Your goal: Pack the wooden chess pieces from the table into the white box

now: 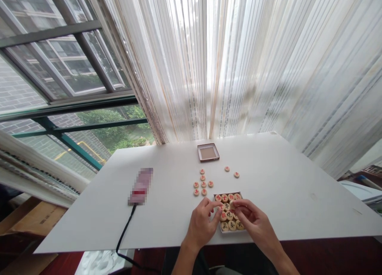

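Observation:
Near the table's front edge, a shallow open box (232,232) holds rows of round Chinese chess pieces with red and black characters. My left hand (203,222) is at the box's left side, thumb and index finger closed on a red-marked piece (221,206); whether that piece is lifted cannot be made out. Over the right part of the box, my right hand (253,218) pinches another piece (232,204), tilted with its face mostly hidden. Several red-marked pieces (203,184) lie loose beyond the left hand. Something red shows partly under that hand.
Two more loose pieces, one nearer (236,174) and one farther (227,168), lie beyond the box. A box lid (208,160) rests farther back on the white table (286,187). At left is a blurred-out phone-like object (140,186) with a black cable (122,237). Curtains (238,68) hang behind.

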`<state>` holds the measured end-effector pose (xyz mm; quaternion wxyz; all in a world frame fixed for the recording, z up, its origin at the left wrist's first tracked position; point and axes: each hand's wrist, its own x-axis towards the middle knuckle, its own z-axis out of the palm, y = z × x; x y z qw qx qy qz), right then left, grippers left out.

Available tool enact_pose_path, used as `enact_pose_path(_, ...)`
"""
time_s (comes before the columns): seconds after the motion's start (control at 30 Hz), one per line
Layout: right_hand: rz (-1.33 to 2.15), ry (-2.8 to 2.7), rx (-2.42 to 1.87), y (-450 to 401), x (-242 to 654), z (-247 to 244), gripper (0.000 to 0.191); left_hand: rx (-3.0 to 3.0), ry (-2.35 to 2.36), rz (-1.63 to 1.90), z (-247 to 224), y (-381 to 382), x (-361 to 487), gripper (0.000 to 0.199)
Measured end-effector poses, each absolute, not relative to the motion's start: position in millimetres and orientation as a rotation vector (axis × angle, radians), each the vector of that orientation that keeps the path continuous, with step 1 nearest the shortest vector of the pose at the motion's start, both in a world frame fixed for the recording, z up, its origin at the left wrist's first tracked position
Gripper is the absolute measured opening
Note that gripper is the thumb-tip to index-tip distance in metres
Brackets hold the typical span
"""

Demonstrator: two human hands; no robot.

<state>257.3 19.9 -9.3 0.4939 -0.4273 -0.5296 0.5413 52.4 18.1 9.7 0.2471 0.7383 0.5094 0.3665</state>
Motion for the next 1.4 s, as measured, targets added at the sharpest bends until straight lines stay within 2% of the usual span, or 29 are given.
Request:
enact_pose_path(0.3,1.281,-1.351,-1.082,20.2,259.3,-11.4,0.025,2.068,1.418,0.943,1.4,17.2,50.7,0.020)
enact_pose_path(0.9,1.185,-1.362,-1.199,17.2,266.0,7.3,0.043,2.002,1.389,1.013,0.3,16.7,50.3,0.022)
enact_pose_path(1.13,1.115,-1.411,-1.165,16.7,267.5,7.2,0.037,2.046,1.355,1.009,2.5,16.5,49.0,0.022)
enact_pose_path(1.4,1.150,-1.464,-1.192,13.6,266.7,5.3,0.040,2.051,1.351,0.987,3.0,17.0,48.6,0.023)
